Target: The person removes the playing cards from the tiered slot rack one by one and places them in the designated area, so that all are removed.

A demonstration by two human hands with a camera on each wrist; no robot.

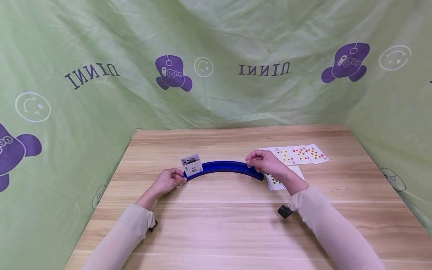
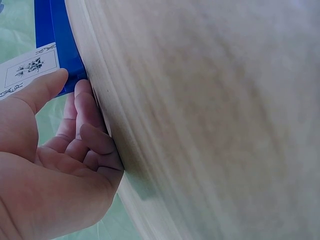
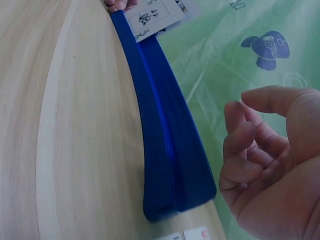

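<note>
A curved blue card holder (image 1: 229,165) stands on the table with a joker (image 1: 193,169) and, behind it, a queen (image 1: 190,158) upright at its left end. My left hand (image 1: 168,180) grips that end; in the left wrist view the thumb (image 2: 52,85) lies on the front beside the joker, fingers tucked at the base. Over the right end hovers my right hand (image 1: 266,162). The right wrist view shows that hand (image 3: 270,155) beside the holder (image 3: 172,145), its fingers loosely bent, thumb tip close to the index finger and nothing between them.
Several red-suit cards (image 1: 300,153) lie overlapping face up at the back right of the wooden table (image 1: 216,225). A black-suit card (image 1: 275,182) lies partly under the right forearm. Green printed fabric (image 1: 222,101) hangs around the table.
</note>
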